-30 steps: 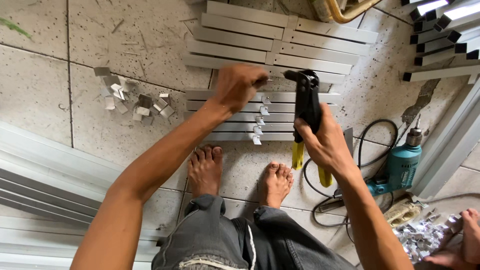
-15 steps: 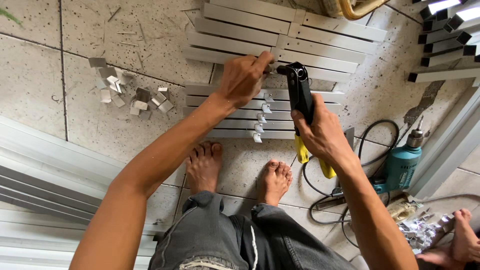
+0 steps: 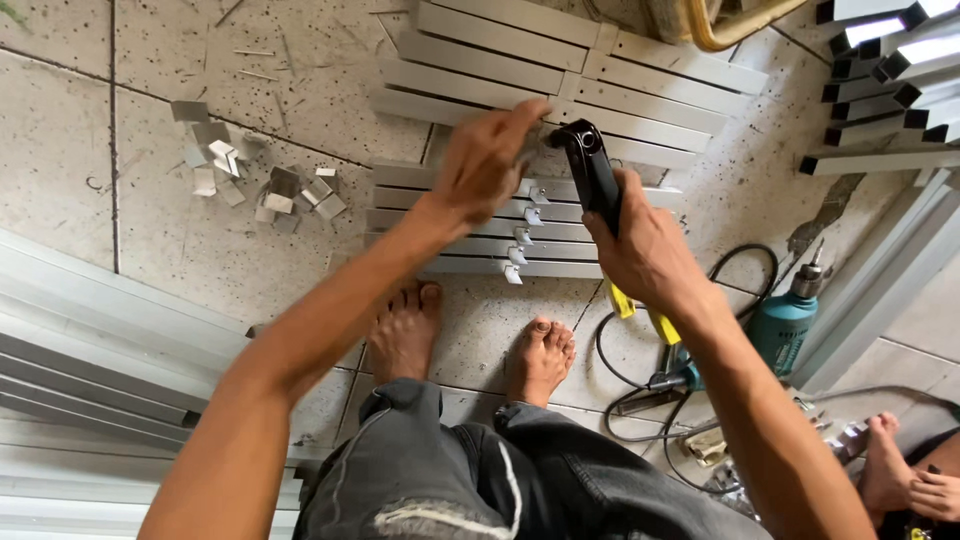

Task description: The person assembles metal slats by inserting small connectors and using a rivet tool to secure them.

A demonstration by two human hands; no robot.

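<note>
My right hand (image 3: 645,250) grips a black hand riveter (image 3: 592,175) with yellow handle ends, its head pointing away from me over a row of grey aluminium strips (image 3: 450,215) on the tiled floor. My left hand (image 3: 487,160) reaches to the riveter's head, fingers pinched together at its tip; whether it holds something small is not visible. Small metal brackets (image 3: 522,235) sit in a line down the strips. My bare feet (image 3: 405,330) rest just short of the strips.
A second set of aluminium strips (image 3: 640,90) lies farther away. Loose metal clips (image 3: 265,190) lie to the left. A teal power drill (image 3: 785,315) with black cable is at the right. Long aluminium profiles (image 3: 90,340) run along the left. Another person's foot (image 3: 885,465) shows bottom right.
Both hands have moved away from me, up the strips, with the riveter. The left hand has closed in on the riveter's head.
</note>
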